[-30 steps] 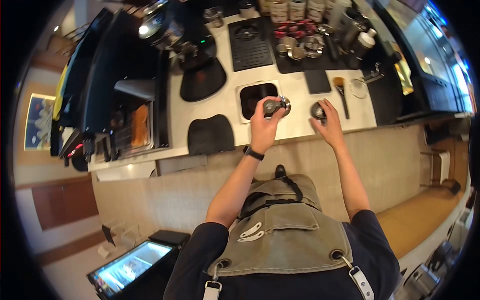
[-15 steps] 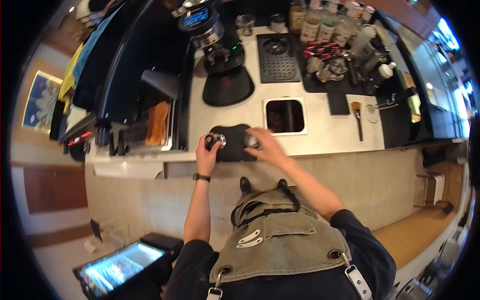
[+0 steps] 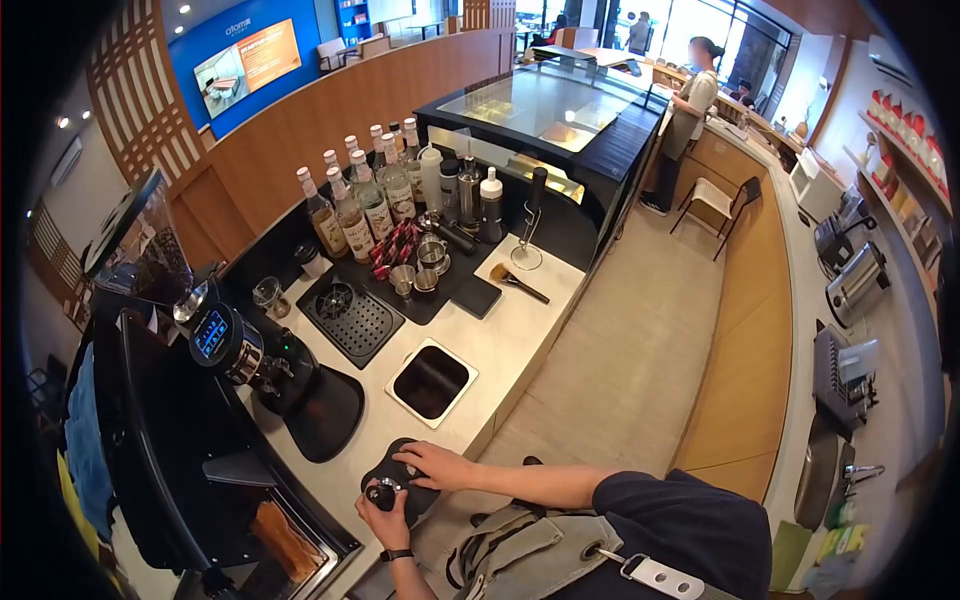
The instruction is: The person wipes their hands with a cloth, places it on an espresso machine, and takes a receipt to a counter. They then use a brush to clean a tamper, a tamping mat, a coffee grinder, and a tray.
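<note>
My left hand (image 3: 385, 518) is closed round a round, dark-topped metal tool (image 3: 383, 492) at the front edge of the counter. Just beyond it, my right hand (image 3: 440, 467) rests over the far part of the black mat (image 3: 424, 500), its fingers bent down over a small object that they mostly hide. The square sink-like bin (image 3: 432, 383) set into the counter lies beyond my right hand. To the left stands the coffee grinder (image 3: 228, 345) with its lit display and a black tray below.
Syrup bottles (image 3: 375, 208), a black drip tray (image 3: 352, 318), metal cups (image 3: 432, 254) and a brush (image 3: 520, 284) stand or lie farther back. A co-worker (image 3: 685, 125) stands beyond the glass display case (image 3: 540, 105). A chair (image 3: 715, 205) is in the aisle.
The view has turned right and up, bringing the display case, aisle and co-worker into sight. Both hands remain at the mat, the left still on the metal tool.
</note>
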A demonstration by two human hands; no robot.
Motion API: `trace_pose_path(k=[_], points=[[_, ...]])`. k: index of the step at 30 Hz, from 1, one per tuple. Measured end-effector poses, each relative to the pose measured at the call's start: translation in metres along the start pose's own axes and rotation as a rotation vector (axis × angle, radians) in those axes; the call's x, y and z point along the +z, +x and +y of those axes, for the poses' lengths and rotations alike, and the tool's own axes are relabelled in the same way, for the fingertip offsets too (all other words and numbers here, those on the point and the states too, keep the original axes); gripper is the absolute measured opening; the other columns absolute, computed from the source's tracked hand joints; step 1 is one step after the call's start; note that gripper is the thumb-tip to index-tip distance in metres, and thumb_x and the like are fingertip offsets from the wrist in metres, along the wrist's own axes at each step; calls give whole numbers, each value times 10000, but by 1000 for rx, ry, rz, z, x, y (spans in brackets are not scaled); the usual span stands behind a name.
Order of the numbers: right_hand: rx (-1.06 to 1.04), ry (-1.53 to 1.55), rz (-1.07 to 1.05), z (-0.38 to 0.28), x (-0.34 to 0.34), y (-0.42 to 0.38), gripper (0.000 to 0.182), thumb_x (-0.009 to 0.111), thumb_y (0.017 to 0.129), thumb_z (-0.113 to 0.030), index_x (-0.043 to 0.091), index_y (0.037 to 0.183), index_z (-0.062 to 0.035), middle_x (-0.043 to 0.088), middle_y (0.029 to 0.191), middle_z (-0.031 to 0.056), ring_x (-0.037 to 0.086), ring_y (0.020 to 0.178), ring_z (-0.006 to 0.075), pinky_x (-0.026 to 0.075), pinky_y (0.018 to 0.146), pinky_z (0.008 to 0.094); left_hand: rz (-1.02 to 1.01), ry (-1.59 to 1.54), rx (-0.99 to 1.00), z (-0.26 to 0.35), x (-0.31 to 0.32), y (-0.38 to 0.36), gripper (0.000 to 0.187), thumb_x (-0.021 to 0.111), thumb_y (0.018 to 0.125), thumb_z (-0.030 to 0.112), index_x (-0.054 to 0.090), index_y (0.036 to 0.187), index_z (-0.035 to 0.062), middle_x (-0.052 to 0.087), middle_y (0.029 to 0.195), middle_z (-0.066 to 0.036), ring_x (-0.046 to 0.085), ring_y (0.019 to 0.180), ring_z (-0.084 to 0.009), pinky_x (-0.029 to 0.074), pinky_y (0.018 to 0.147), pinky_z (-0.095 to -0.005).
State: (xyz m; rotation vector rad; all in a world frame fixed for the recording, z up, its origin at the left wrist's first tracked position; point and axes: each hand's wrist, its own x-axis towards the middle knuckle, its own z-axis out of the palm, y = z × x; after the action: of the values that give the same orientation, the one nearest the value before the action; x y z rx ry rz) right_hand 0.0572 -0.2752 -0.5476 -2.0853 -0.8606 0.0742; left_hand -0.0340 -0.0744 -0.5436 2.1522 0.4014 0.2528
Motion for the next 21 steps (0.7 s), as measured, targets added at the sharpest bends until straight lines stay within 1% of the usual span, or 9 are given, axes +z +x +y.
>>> trace_pose_path(k=[6,9,11,13,14,16,17,19,21], points=[[-11,-60,72,-3,5,2,701,804,848,-263,505,1458,-90,556,1399,189,559,1279,387,472,1079,479,-73,45,82,-14,-6,1,735,904,759,175,600,1422,83,507,1303,-173,460,1274,-376,386,1107,-469],[-153,-30,-88,16,-10,15,682,818,818,-294,551,1412,-92,610,1328,173,595,1220,386,487,1029,475,-51,21,136,-19,-3,5,711,900,768,198,602,1405,95,513,1328,-184,453,1291,-377,372,1133,-478],[-188,-4,-106,28,-10,20,659,833,792,-316,590,1365,-100,645,1282,136,619,1155,368,493,972,467,-24,41,159,-23,-1,4,690,894,783,240,599,1392,102,519,1351,-185,447,1302,-378,361,1151,-482],[-98,34,-197,20,-16,26,661,844,779,-334,598,1351,-111,648,1288,106,623,1120,349,485,939,461,-69,36,154,-10,-8,6,673,883,797,262,599,1391,121,569,1343,-144,463,1293,-357,362,1143,-476],[-139,4,-145,17,-18,26,667,853,768,-346,605,1342,-113,652,1284,99,623,1086,345,480,923,457,-74,46,129,-8,-10,6,672,885,793,272,603,1389,143,585,1337,-134,469,1289,-347,360,1144,-474],[-157,13,-103,22,-15,26,697,864,762,-297,591,1369,-89,642,1328,123,604,1182,356,461,1018,461,-81,14,115,-4,-12,7,676,883,786,269,602,1388,148,623,1317,-113,471,1297,-346,361,1149,-461],[-64,51,-131,15,-21,24,713,871,763,-264,582,1384,-69,633,1339,154,577,1236,374,444,1072,461,-53,48,120,-1,-12,6,693,883,777,251,592,1393,125,632,1329,-106,482,1296,-344,373,1143,-456],[31,117,-106,6,-26,22,779,886,750,-214,531,1423,-48,608,1353,193,560,1261,387,438,1101,445,-6,77,118,4,-10,5,733,887,774,222,554,1416,104,590,1336,-157,511,1289,-363,415,1122,-460],[51,154,-146,8,-31,25,784,877,745,-191,498,1409,-20,599,1326,225,548,1247,417,448,1082,469,12,89,84,5,-9,2,751,886,777,213,537,1430,88,607,1350,-137,528,1299,-345,420,1126,-452]])
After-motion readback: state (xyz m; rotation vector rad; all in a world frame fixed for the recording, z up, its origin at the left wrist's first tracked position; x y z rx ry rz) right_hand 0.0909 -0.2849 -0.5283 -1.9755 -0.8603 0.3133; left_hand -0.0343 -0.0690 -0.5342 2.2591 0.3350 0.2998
